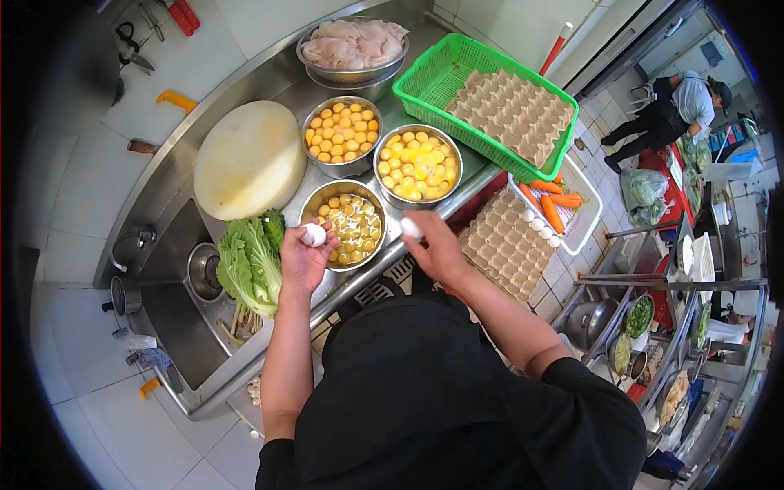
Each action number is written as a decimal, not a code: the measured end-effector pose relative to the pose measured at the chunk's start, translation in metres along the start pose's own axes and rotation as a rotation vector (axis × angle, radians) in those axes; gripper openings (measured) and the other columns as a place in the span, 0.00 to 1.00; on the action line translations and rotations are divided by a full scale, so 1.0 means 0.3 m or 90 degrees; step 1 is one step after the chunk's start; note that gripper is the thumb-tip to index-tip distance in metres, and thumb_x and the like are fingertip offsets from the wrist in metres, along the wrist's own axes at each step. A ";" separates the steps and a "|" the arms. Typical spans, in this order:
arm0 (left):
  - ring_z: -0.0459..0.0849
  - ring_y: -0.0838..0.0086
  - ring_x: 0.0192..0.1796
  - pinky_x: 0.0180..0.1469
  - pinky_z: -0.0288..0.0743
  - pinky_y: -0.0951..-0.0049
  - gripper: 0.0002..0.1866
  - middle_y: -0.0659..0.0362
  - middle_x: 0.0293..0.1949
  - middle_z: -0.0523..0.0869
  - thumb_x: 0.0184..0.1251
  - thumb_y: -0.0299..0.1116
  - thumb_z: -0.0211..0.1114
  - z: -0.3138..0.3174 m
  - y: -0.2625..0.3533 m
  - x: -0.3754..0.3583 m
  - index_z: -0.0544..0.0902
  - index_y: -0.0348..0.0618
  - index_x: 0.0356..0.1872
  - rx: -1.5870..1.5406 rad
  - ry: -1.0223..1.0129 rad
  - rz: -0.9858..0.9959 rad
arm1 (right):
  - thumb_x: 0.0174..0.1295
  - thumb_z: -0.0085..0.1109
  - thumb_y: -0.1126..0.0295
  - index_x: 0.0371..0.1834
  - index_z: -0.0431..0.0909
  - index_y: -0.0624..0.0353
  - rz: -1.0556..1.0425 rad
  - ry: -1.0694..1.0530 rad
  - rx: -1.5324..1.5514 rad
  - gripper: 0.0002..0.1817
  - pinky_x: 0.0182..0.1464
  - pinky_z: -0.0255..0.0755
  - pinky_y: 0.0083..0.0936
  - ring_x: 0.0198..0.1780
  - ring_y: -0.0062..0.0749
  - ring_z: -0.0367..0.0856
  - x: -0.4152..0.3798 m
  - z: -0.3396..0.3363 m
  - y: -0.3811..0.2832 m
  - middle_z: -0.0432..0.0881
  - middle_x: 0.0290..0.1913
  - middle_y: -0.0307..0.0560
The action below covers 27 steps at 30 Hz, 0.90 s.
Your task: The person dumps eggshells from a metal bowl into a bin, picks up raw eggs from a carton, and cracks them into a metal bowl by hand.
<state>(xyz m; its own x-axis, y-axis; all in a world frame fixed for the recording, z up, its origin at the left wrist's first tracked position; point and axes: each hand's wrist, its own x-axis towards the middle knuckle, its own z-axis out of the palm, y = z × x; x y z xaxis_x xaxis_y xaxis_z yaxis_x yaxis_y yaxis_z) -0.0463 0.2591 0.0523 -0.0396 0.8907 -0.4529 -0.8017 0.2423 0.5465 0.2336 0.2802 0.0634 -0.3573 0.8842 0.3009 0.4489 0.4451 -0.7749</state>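
Note:
My left hand (305, 260) is closed around a white egg (314, 236), beside the nearest metal bowl (305, 214) of cracked eggs. Another white egg (411, 228) is gripped in the fingers of my right hand (438, 250), to the right of that bowl. Behind it stand two more metal bowls, the right one (380, 181) and the left one (312, 158), both full of yolks. A leafy green vegetable (249, 265) lies just left of my left hand. By my right forearm is an egg tray (508, 245) with several white eggs (538, 224) at its far edge.
A round cutting board (248, 159) and a sink (184, 327) are at left. Sliced pale meat (353, 44) fills a bowl at the back. A green basket (425, 73) holds another egg tray (510, 114). Carrots (553, 214) lie in a white crate (594, 200). A person (670, 106) bends over at far right.

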 end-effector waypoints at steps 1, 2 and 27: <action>0.85 0.63 0.40 0.45 0.84 0.67 0.13 0.48 0.40 0.83 0.63 0.36 0.59 0.006 -0.010 0.007 0.78 0.38 0.44 0.006 -0.002 -0.009 | 0.61 0.62 0.68 0.62 0.71 0.59 -0.002 -0.053 -0.054 0.25 0.55 0.72 0.39 0.54 0.52 0.76 -0.016 0.016 0.011 0.75 0.53 0.59; 0.85 0.63 0.40 0.45 0.84 0.67 0.13 0.48 0.40 0.83 0.63 0.36 0.59 0.011 -0.021 0.016 0.78 0.38 0.44 0.006 -0.003 -0.005 | 0.61 0.62 0.68 0.62 0.71 0.59 -0.006 -0.052 -0.053 0.25 0.55 0.72 0.39 0.54 0.52 0.76 -0.038 0.052 0.063 0.75 0.53 0.59; 0.84 0.62 0.52 0.58 0.75 0.69 0.23 0.50 0.50 0.86 0.53 0.26 0.66 0.122 0.009 -0.050 0.82 0.42 0.54 0.909 -0.100 0.382 | 0.76 0.43 0.56 0.59 0.74 0.62 0.004 -0.171 0.144 0.22 0.49 0.75 0.32 0.45 0.43 0.82 0.206 0.223 -0.029 0.81 0.46 0.55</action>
<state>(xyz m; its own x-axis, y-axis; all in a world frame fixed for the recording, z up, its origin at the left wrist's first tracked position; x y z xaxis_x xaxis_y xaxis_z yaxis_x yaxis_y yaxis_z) -0.0259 0.2604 0.0865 -0.0007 0.9955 0.0949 0.5238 -0.0805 0.8480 0.1528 0.3216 0.0516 -0.5715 0.8045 0.1617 0.2702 0.3706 -0.8886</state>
